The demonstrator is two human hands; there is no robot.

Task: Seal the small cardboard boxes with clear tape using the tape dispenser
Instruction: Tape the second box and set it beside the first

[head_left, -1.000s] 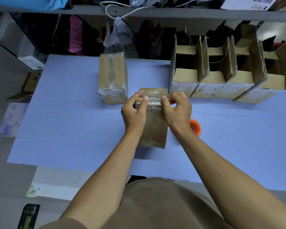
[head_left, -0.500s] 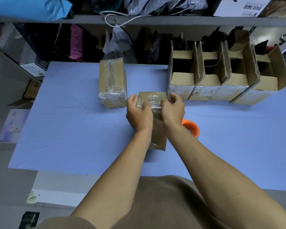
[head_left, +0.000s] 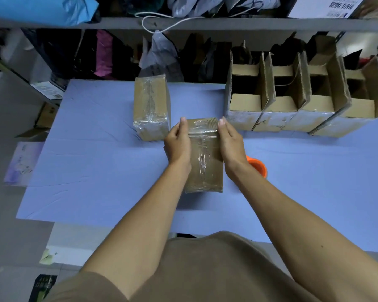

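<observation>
Two taped cardboard boxes sit on the blue surface (head_left: pixel 85 162), plus four open ones. Room: grey floor at left with a paper sheet (head_left: pixel 22 162) on it, shelf (head_left: pixel 205 23) across the top holding a blue bag (head_left: pixel 42 7) and a white cord (head_left: pixel 162 20), dark clothes or bags hanging below it. Far-left box (head_left: pixel 151 105) lies near the surface's back edge, wrapped in clear tape, nobody touching it. Just right and nearer, the center box (head_left: pixel 205 162) lies flat, clear tape along its top and across its far end. Left hand (head_left: pixel 178 144) lies against the box's left side, fingers straight, thumb on the top edge. Right hand (head_left: pixel 231 144) mirrors it on the right side, fingers straight, pressing. Neither hand curls round anything. Orange tape dispenser (head_left: pixel 258 167) rests on the surface just right of the right wrist, partly hidden by it. Far right: row of four open boxes (head_left: pixel 292 118), flaps up, touching each other, taped along their lower fronts.
</observation>
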